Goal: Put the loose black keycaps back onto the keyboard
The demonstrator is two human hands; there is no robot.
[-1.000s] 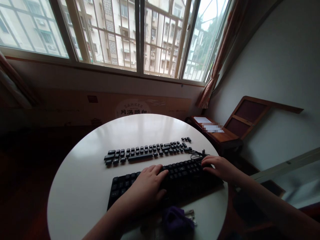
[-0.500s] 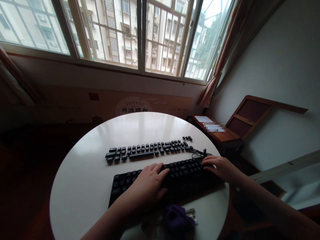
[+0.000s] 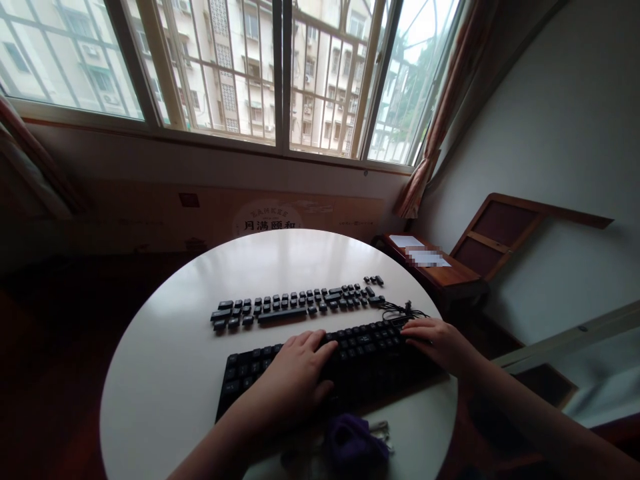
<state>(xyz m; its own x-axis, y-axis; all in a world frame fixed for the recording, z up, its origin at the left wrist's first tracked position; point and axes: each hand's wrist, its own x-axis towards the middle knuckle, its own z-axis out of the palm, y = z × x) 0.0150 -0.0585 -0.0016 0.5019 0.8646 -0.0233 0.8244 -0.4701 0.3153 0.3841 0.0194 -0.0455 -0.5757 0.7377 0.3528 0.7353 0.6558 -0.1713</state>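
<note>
A black keyboard (image 3: 367, 373) lies at an angle on a round white table, with keys in its upper rows and a dark area nearer me. My left hand (image 3: 300, 373) rests across its middle, fingers stretched out and apart, holding nothing. At the keyboard's right end, my right hand (image 3: 433, 339) has its fingertips together on the keys, thumb tucked beneath. Anything small between those fingers is hidden. Beyond the keyboard lie loose black keycaps (image 3: 320, 300) in rows, including a long space bar (image 3: 283, 316). A few more keycaps (image 3: 373, 280) sit apart at the upper right.
The white table (image 3: 150, 387) bears a coiled black cable (image 3: 400, 310) by my right hand. Close to me are a purple cloth item (image 3: 353, 440) and metal pieces (image 3: 383, 430). A wooden chair (image 3: 450, 267) holding papers stands behind at right, below a barred window (image 3: 280, 73).
My right hand has shifted slightly left and down over the keyboard's right end, and its thumb gap has narrowed. The left hand stays put. The whole view has tilted a little.
</note>
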